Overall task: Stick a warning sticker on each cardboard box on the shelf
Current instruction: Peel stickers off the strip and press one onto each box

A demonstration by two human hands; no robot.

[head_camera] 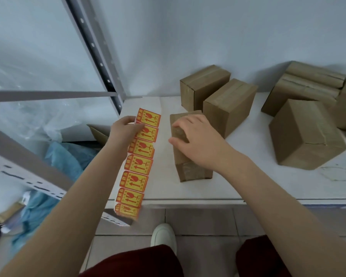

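Note:
My left hand [124, 130] pinches the top of a long strip of yellow-and-red warning stickers [137, 163] that hangs down past the shelf's front edge. My right hand [196, 138] rests on top of a small cardboard box [190, 170] near the front of the white shelf [238, 182], fingers curled over its top and thumb at its left side. Behind it stand two more boxes [204, 84] [230, 104]. To the right is a larger box [306, 134], with several others [304, 86] at the back right. No sticker shows on any box.
A grey metal shelf upright [100, 54] and crossbar [48, 95] stand at the left. Clear plastic wrap [38, 116] and blue plastic [54, 176] lie below left. A tiled floor, my white shoe [163, 235] and dark red trousers are underneath.

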